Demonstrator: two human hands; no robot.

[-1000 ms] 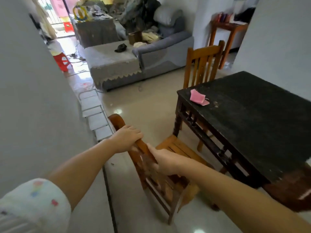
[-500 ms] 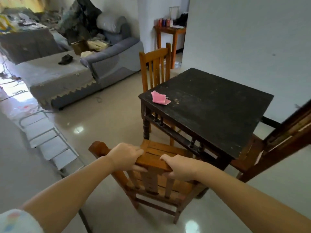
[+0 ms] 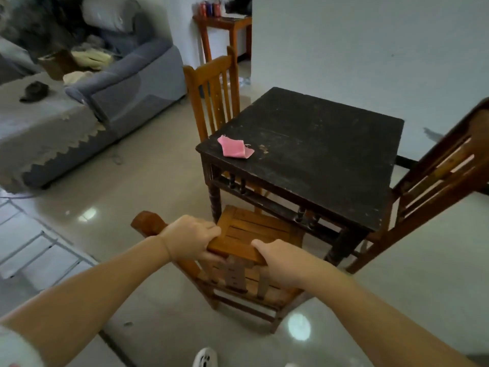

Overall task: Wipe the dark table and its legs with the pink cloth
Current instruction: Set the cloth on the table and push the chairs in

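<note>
Gripping the wooden chair's top rail, left hand and right hand leave the pink cloth untouched on the dark table, wiping apparently unstarted.

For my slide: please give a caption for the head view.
Both hands, left hand and right hand, grip a chair; pink cloth lies on dark table.
</note>
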